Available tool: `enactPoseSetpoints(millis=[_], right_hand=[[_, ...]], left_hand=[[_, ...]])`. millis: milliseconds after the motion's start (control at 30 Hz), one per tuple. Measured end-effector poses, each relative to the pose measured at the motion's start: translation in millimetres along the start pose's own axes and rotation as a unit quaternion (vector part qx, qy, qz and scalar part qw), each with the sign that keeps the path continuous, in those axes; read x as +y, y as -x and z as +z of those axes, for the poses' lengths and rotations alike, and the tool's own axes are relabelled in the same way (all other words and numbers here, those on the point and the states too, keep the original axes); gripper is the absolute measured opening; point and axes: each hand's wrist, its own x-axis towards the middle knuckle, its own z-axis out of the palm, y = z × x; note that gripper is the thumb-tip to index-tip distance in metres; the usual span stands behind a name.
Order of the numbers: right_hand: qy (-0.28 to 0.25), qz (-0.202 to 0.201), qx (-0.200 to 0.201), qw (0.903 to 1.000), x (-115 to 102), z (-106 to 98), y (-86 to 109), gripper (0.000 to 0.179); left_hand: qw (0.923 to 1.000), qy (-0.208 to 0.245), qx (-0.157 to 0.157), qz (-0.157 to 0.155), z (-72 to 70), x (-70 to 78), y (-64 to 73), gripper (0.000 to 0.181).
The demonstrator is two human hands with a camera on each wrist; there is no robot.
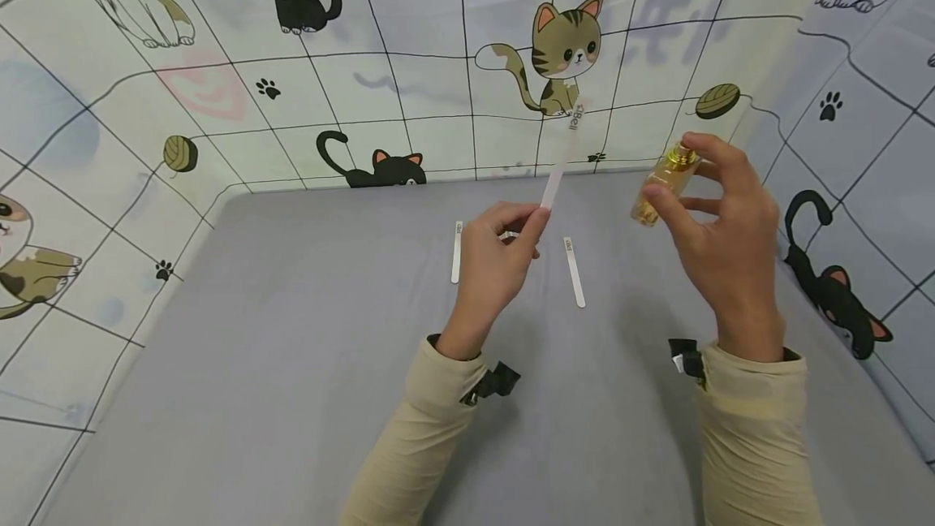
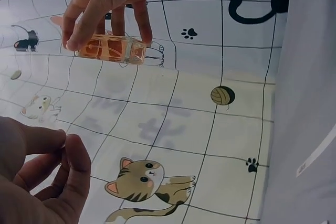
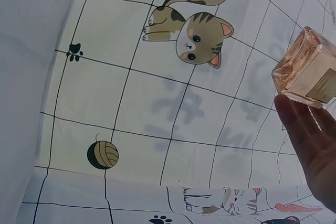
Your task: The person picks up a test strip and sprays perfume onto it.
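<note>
My left hand [image 1: 497, 266] pinches the lower end of a white perfume test strip [image 1: 553, 187] between thumb and fingers, its printed end pointing up and away. To the right, my right hand [image 1: 730, 242] grips a small glass perfume bottle [image 1: 660, 191], with amber liquid and a gold top, tilted in the air. Finger and thumb lie at opposite ends of the bottle [image 2: 113, 49] in the left wrist view. A label shows on the bottle [image 3: 310, 72] in the right wrist view. Bottle and strip are apart.
Two more white test strips lie on the grey table, one strip [image 1: 456, 252] left of my left hand and another strip [image 1: 574, 273] to its right. A cat-printed cloth [image 1: 438, 88] rises behind the grey tabletop [image 1: 277, 347] and along its sides.
</note>
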Motion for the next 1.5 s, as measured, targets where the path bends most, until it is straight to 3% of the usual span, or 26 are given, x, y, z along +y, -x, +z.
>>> enactPoseSetpoints(millis=[200,333,733,1300,1500], right_hand=[[-0.002,0.004,0.0,1.0,-0.4,-1.0,-0.2,0.06],[-0.002,0.007,-0.005,1.0,0.4,-1.5,-0.5,0.061],[-0.002,0.01,-0.017,0.9998,8.1,0.5,-2.5,0.064],[0.008,0.023,-0.038,0.999,11.4,0.2,-2.5,0.074],[-0.004,0.039,-0.05,0.998,16.7,4.2,-4.4,0.077]], left_hand=[[0.9958,0.062,0.002,-0.068,2.1,-7.3,-5.3,0.019],[0.991,0.1,0.001,-0.089,4.2,-11.8,-7.7,0.018],[0.9656,0.19,-0.026,-0.176,12.7,-33.2,-11.5,0.016],[0.942,0.202,-0.015,-0.268,32.2,-76.6,-12.4,0.012],[0.935,0.209,-0.009,-0.287,36.6,-88.7,-10.6,0.011]])
